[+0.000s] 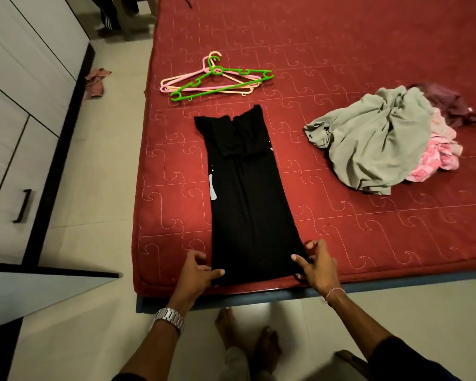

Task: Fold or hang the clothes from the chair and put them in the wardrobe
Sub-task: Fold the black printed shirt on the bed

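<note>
A black shirt (248,193) lies flat on the red mattress (355,64), folded lengthwise into a narrow strip with its sleeves tucked over the top. Its bottom hem reaches the bed's near edge. My left hand (197,270) pinches the hem's left corner, thumb on top of the cloth. At the hem's right corner, my right hand (318,266) grips the fabric with curled fingers. A heap of unfolded clothes (382,141), grey-green on top with pink and maroon pieces under it, sits to the right on the bed.
Green, pink and peach plastic hangers (217,78) lie stacked beyond the shirt. White wardrobe fronts with a black handle (22,206) stand at the left, with an open door panel (39,290) in the lower left. A pink rag (96,82) lies on the tiled floor.
</note>
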The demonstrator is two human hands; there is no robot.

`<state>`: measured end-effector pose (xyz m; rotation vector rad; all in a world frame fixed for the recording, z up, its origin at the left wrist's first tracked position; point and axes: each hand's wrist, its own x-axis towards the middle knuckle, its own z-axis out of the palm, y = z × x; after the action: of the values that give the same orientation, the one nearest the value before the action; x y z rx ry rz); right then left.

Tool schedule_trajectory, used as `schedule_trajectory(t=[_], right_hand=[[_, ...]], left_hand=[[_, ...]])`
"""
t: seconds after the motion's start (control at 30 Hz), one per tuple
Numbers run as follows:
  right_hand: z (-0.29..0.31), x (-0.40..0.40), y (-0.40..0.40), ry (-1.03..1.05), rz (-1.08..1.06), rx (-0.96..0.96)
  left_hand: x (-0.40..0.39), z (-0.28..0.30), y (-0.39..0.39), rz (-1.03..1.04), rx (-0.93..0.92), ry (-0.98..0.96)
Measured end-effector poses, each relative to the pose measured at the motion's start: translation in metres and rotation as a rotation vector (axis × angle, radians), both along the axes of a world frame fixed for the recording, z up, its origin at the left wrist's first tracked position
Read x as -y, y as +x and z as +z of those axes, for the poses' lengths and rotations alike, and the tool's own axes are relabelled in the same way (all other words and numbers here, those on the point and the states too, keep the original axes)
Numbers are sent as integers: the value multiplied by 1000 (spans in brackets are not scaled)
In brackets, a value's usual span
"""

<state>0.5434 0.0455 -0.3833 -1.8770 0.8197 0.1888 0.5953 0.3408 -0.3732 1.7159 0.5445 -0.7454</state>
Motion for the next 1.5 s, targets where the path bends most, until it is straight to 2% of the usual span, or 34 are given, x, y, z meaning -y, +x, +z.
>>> schedule_trajectory(t=[0.1,0.27,0.4,0.53,0.63,0.7,0.77,0.83,0.93,1.03,1.27,1.37,1.43,1.5], right_hand=[[9,9,7,-54,196,50],[35,19,53,292,112,-53],[46,29,105,405,85,-90],[50,27,151,453,44,-22],[32,25,166,361,44,38],[17,24,161,118,48,73],[8,19,149,-79,37,96],[3,15,134,-140,-7,49],[-18,13,119,-99,-65,-93],[-37,15,119,-38,-96,-127],[-31,17,126,77,-152,-164],[-23,17,120,246,-213,-110],[-18,16,109,276,-225,-77],[-14,14,95,285,-212,-37]], left_hand=[[-2,10,12,12,-14,-142],[0,32,52,-106,-59,-212],[11,39,102,42,-53,-227],[22,34,142,136,-3,-221],[22,14,150,233,59,-155],[19,0,140,234,107,-33],[13,-9,125,182,155,182],[9,-14,110,118,197,338],[13,-14,100,1,174,369],[26,-18,103,-53,90,310],[38,-14,107,96,-27,174],[30,3,105,130,-59,44],[25,10,98,182,-95,-52],[20,13,85,202,-41,-53]])
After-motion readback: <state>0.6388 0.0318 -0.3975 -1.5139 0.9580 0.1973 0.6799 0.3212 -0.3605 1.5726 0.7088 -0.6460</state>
